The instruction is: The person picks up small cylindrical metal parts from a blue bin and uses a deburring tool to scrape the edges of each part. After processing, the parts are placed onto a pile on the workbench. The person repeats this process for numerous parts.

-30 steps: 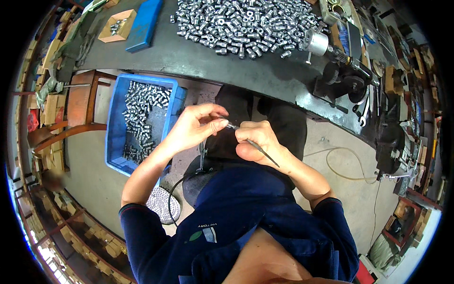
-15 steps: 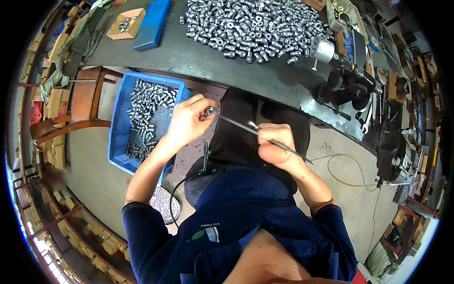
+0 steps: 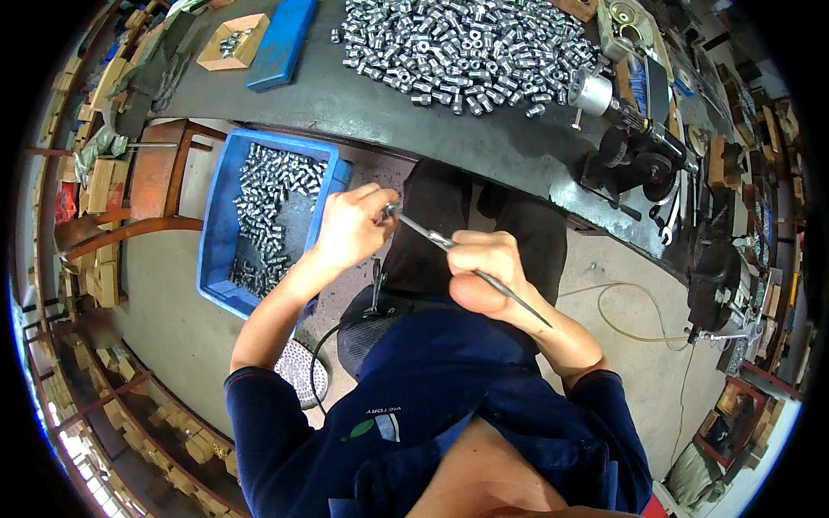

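Observation:
My left hand [image 3: 354,226] is closed around a small shiny metal fitting [image 3: 391,210], mostly hidden by the fingers. My right hand [image 3: 486,268] grips a thin tapered metal rod [image 3: 509,295], file-like in shape, its pointed end sticking out past the wrist. The rod's other end reaches the fitting in my left hand; whether it sits inside the bore I cannot tell. A second small metal piece [image 3: 439,239] shows at my right fingers, beside the rod. Below and left of my left hand is a blue plastic crate [image 3: 210,226] with many metal fittings [image 3: 259,203] inside.
Across the dark workbench [image 3: 302,108] lies a large heap of metal fittings [image 3: 466,52]. A blue lid-like box [image 3: 283,43] and a small wooden tray [image 3: 211,53] are at its left. A geared machine [image 3: 635,155] stands at right. A wooden chair [image 3: 160,173] is beside the crate.
My right hand has moved left toward my left hand, with the rod's tip now at the fitting. My left hand has turned a little, and its fitting's round end faces up less.

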Tool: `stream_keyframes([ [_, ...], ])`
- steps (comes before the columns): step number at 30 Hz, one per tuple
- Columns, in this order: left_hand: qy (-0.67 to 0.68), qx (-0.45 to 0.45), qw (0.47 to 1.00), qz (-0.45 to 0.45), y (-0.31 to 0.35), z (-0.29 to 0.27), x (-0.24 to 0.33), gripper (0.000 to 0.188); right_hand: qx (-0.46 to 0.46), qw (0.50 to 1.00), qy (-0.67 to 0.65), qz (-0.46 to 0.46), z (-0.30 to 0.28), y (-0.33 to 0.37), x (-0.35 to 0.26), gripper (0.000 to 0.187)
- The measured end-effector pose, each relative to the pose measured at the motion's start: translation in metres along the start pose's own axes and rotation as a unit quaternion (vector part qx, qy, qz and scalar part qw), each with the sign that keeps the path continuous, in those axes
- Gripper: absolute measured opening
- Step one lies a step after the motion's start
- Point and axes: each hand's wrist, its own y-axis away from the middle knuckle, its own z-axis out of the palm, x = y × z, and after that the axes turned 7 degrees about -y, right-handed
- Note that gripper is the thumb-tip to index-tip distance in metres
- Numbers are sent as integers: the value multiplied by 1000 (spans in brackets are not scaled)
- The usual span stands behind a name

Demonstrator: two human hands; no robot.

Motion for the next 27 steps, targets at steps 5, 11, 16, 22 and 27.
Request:
stream_keyframes([
  [5,63,-5,998,23,-1,16,9,24,7,1000,9,6,18,-13,41,22],
  [11,-7,-6,999,-41,-14,13,-27,18,56,998,-18,26,-12,4,18,37],
  [16,10,-61,997,-49,-86,17,-23,14,94,993,-58,38,-22,24,10,59],
  [22,431,36,896,-100,-204,19,-12,35,55,992,-98,50,-15,25,5,36],
  [27,422,47,900,-95,-182,-4,-12,33,90,993,-65,45,-14,39,12,38],
])
